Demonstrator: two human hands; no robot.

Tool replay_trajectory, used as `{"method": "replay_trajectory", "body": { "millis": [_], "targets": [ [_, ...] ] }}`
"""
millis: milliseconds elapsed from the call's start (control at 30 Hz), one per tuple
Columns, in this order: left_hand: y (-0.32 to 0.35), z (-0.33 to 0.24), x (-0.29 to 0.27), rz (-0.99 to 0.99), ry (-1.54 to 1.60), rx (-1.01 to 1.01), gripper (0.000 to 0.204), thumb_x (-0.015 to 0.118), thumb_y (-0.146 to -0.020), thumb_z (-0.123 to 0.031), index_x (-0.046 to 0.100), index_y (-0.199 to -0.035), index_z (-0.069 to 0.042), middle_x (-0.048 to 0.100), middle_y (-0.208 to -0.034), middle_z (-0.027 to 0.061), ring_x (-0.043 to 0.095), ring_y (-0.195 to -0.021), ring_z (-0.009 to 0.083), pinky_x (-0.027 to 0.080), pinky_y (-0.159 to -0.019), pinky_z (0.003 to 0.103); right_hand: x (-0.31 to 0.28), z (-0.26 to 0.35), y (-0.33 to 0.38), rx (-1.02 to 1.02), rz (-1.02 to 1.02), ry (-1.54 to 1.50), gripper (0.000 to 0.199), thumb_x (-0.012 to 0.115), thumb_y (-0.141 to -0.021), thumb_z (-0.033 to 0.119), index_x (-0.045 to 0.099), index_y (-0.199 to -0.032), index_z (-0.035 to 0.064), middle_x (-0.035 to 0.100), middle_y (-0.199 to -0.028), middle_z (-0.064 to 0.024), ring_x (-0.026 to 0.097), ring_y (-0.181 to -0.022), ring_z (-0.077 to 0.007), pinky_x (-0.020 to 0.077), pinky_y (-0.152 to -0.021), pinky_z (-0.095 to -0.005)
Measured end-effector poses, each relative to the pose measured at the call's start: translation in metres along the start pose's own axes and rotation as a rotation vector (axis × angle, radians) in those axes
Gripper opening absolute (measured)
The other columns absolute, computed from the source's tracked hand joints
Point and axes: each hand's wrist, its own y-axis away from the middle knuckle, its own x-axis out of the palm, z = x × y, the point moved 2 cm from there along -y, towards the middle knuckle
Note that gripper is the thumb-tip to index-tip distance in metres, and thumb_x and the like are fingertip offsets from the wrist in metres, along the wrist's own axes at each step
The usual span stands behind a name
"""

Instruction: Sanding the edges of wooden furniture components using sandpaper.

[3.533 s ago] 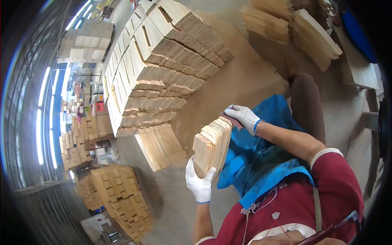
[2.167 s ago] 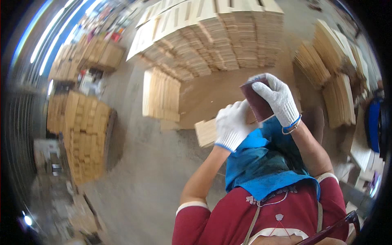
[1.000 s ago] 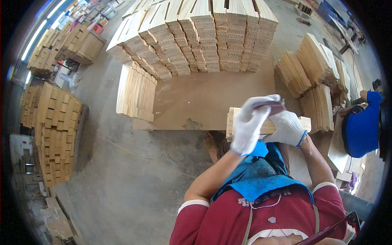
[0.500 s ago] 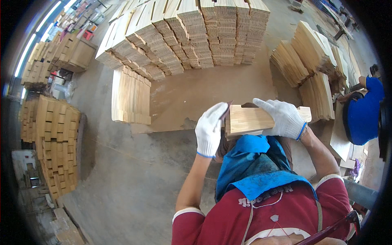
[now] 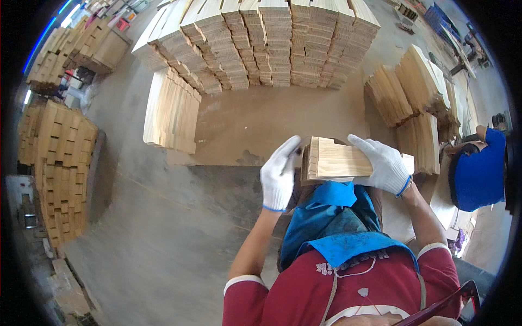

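Observation:
A short stack of pale wooden boards (image 5: pixel 342 160), notched along the far edge, lies across my lap over the blue apron. My right hand (image 5: pixel 380 165), in a white knitted glove with a blue cuff, grips the boards toward their right end, fingers reaching over the top face. Beside their left end is my gloved left hand (image 5: pixel 279 173), its fingers pressed together and a little apart from the wood. A thin dark brown piece, looking like sandpaper (image 5: pixel 298 157), shows at its fingers, mostly hidden by the glove.
A large stack of boards (image 5: pixel 272 46) stands ahead, with a smaller row (image 5: pixel 171 111) at its left. More board stacks (image 5: pixel 416 89) are at the right, near a person in blue (image 5: pixel 478 171). Tall wood piles (image 5: pixel 62 168) line the left side of the concrete floor (image 5: pixel 157 228).
My left hand has drawn slightly away from the boards' end, and the dark piece shows less. My right hand stays on the boards. The view has shifted a little.

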Motion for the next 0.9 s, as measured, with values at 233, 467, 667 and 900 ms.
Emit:
{"method": "replay_trajectory", "body": {
  "millis": [233,467,667,900],
  "targets": [
    [0.049,-0.020,-0.010,0.187,-0.268,0.310,0.032,0.056,-0.081,-0.008,0.066,-0.112,-0.008,0.065,-0.113,0.0153,0.064,-0.103,0.0297,0.051,-0.082,0.036,-0.006,0.000,0.001,0.074,0.051,-0.028,0.081,0.080,-0.062,0.032,0.048,-0.134,0.0143,0.062,-0.110,-0.0161,0.060,-0.100,-0.0346,0.0495,-0.086,-0.0429],
    [0.049,0.024,-0.038,-0.120,0.118,-0.312,0.028,0.047,-0.094,0.000,0.060,-0.119,0.005,0.064,-0.117,0.0141,0.060,-0.107,0.0192,0.046,-0.096,0.031,-0.007,0.005,0.000,0.120,0.056,-0.031,0.089,0.083,-0.052,0.019,0.047,-0.134,0.0113,0.061,-0.105,-0.0146,0.060,-0.098,-0.0347,0.0488,-0.086,-0.0408],
    [0.007,0.021,0.012,0.005,0.512,-0.177,0.035,0.050,-0.089,0.003,0.057,-0.123,0.002,0.061,-0.122,0.0166,0.058,-0.114,0.0221,0.042,-0.100,0.030,-0.003,0.008,0.002,0.129,0.025,0.007,0.089,0.084,-0.054,0.023,0.047,-0.135,0.0136,0.061,-0.106,-0.0152,0.060,-0.098,-0.0337,0.0492,-0.086,-0.0407],
    [0.088,0.019,-0.010,0.355,0.056,0.090,0.027,0.054,-0.086,-0.002,0.063,-0.111,-0.002,0.062,-0.117,0.0171,0.059,-0.111,0.0321,0.046,-0.096,0.032,0.000,-0.004,0.006,0.142,0.035,0.041,0.092,0.085,-0.049,0.024,0.050,-0.132,0.0087,0.062,-0.111,-0.0149,0.061,-0.101,-0.0321,0.0488,-0.089,-0.0385]
  ]
}}
